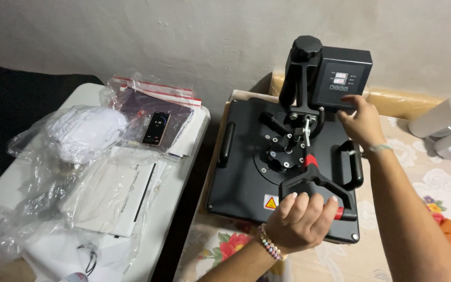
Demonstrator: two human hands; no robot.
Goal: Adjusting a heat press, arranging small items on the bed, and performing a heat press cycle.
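Hands are on the heat press (267,156) at both ends. The left hand (299,219) has its grip wrapped tight round the black lever handle (314,184) at the front, knuckles up, a bead bracelet at the wrist. The right hand (362,122) reaches to the control box (340,77) at the back, fingers loosely spread, one fingertip touching just under the small display; it pinches nothing.

Judging by how it lies, the press is shut: the top plate sits flat and the handle is low toward the person. Nothing shows between the plates, so I cannot tell whether anything is loaded. Setting the controls looks to be the step in hand; pressing itself seems yet to be done.

The machine is matte black, square-plated, with side handles, a red band on the lever and a yellow warning sticker near the front. It sits on a flowered cloth (434,183), beside a white worktop (184,172) strewn with plastic bags (79,136) and a phone (155,128).
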